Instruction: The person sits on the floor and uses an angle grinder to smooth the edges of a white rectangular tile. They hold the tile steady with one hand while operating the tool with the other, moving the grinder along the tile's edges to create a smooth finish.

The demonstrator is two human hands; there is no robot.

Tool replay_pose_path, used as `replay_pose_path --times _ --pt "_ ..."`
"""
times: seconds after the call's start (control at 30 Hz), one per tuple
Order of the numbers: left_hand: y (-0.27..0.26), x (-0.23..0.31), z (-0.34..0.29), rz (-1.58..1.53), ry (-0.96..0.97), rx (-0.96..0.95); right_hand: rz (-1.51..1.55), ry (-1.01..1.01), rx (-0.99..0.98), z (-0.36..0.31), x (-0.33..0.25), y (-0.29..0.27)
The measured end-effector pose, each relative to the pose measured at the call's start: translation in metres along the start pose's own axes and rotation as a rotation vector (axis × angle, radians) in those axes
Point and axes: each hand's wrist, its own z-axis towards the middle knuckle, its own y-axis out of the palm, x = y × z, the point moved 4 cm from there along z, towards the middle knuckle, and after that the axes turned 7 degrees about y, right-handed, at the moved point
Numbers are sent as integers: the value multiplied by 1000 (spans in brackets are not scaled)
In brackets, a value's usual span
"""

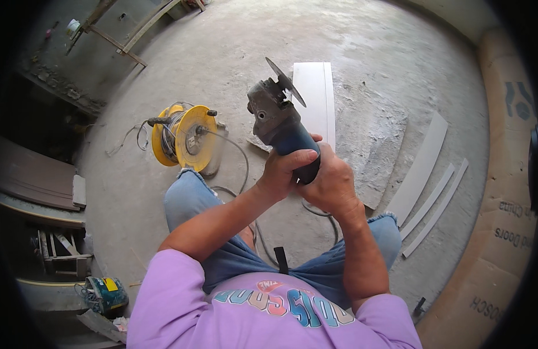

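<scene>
Both my hands are wrapped round an angle grinder [292, 139], held up in front of me above my knees. My left hand [282, 167] grips the dark blue body from the left, its thumb laid across it. My right hand [334, 179] closes on the same body from the right. The grinder's dark gear head points away from me, with a thin cutting disc [285, 81] tilted at its far end. Beyond it, a white panel strip [314, 87] with a line along it lies on a rough grey slab [373, 145]. The disc looks apart from the strip.
Left of the slab stands a yellow cable reel [196, 139] with a cord [246, 160] running toward me. Several white strips [417, 168] lie on the floor at right, beside a long cardboard sheet [501, 198]. A bucket [106, 294] sits at lower left, a wooden frame [126, 46] at far left.
</scene>
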Motion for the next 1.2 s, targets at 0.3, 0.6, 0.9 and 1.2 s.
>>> replay_pose_path --times 0.3,0.6,0.9,1.2 --pt "13 -10 19 -81 122 -318 -209 -264 220 8 2 -29" --pt "20 -20 27 -22 130 -339 -196 -188 193 4 11 -40" --pt "17 -31 39 -57 25 -298 -90 -36 168 2 20 -32" --pt "25 -37 55 -148 -42 -511 -278 -22 304 -4 20 -38"
